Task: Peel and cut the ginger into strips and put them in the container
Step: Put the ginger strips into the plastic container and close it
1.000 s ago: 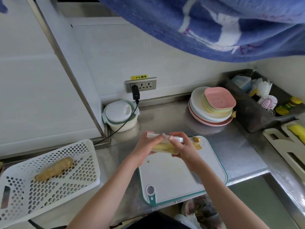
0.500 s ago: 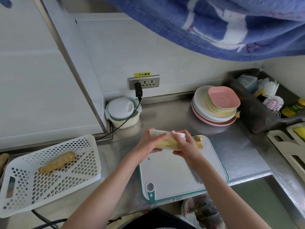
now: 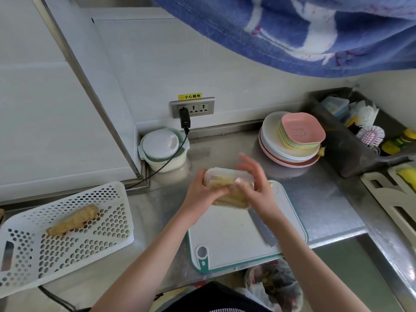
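Observation:
A clear plastic container with pale yellow ginger strips inside is held just above the far end of the white cutting board. My left hand grips its left side, fingers curled underneath. My right hand is at its right end, thumb on the top face, the other fingers straight, spread and blurred above it. A grey knife lies on the board beside my right wrist. One unpeeled ginger piece lies in the white perforated basket at the left.
A lidded white bowl stands by the wall with a black cable across it. Stacked plates are at the back right, beside a dark bin of brushes. A bag of scraps hangs below the counter edge.
The container has turned from edge-on to showing its broad face. My right fingers have lifted off it and spread; my left hand keeps its hold.

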